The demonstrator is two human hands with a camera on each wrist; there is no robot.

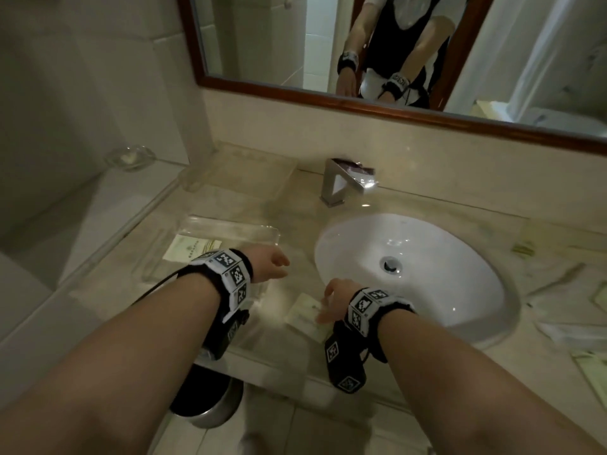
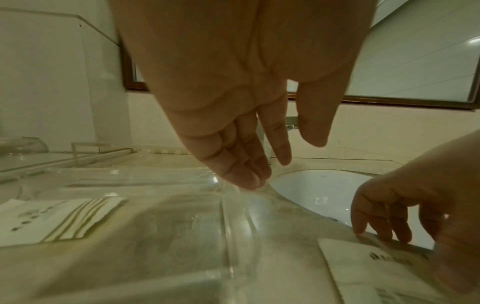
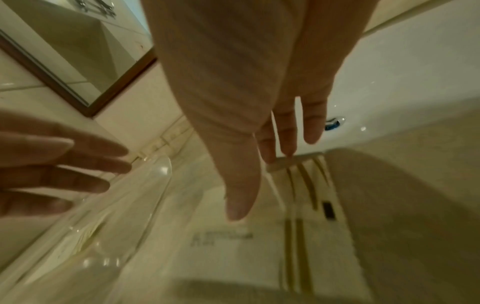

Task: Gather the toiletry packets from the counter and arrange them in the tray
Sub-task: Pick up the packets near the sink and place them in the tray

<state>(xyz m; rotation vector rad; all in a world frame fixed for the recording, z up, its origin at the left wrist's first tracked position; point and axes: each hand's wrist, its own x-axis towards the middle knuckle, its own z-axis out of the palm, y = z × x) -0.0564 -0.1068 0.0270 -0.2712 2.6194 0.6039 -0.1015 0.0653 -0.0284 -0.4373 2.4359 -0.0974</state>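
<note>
One packet (image 1: 193, 249) inside clear tray (image 1: 230, 224), both hands' fingers (image 2: 244, 170) loosely extended, holding nothing

Pale marble counter (image 1: 285, 205), white oval sink (image 1: 427, 290) set into it. Clear tray (image 1: 230, 224) left of the sink, one striped packet (image 1: 193, 249) inside. Second packet (image 1: 307, 318) flat on the counter by the front edge. More packets (image 1: 591, 369) lie right of the sink. Steel faucet (image 1: 341, 182) behind the basin.

Bare forearms wear 2 black wristbands (image 1: 230, 277) with white square-coded tags, cables trailing.
</note>
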